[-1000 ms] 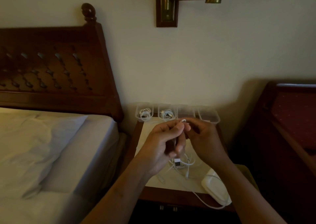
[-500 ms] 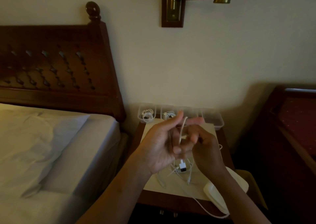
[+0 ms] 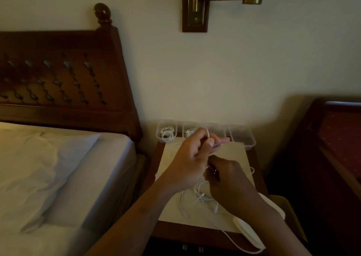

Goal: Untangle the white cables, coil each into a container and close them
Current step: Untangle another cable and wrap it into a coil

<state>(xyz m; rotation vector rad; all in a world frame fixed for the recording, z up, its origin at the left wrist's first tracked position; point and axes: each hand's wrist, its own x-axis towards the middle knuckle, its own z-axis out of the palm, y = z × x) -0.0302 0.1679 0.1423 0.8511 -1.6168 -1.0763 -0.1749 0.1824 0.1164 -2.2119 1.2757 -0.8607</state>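
Nearest to me, a thin white wire [image 3: 240,245] hangs over the front edge of the bench [image 3: 195,234]. Beside it, at the front right corner, lies a flat white thing [image 3: 248,230] with round ends. I cannot tell what it is. A pale mat [image 3: 234,158] covers most of the bench top. On the mat, near the front, lies a messy pile of white cables [image 3: 195,201], all crossed over each other.

My right hand [image 3: 232,187] is just above that pile. Its fingers are curled in and pinch a white cable [image 3: 208,133] low down, close to my left palm. My left hand [image 3: 187,158] is a bit higher and further away. Its fingers are curled too, and the same cable goes in a loop over the top of them. My left thumb presses on it. My two hands touch.

Behind my hands, at the back of the bench by the wall, four clear containers stand in a row, open on top. The first container [image 3: 158,132], on the left, has a coiled white cable in it. The second container [image 3: 184,131] has one too, but my left hand hides part of it. The third container [image 3: 218,130] and the fourth container [image 3: 244,140] look dark inside, and I cannot tell what they hold.

On my left is a bed [image 3: 88,187] with a pillow [image 3: 48,158] and a dark wooden headboard [image 3: 58,75]. High on the wall hangs a brass lamp [image 3: 195,5]
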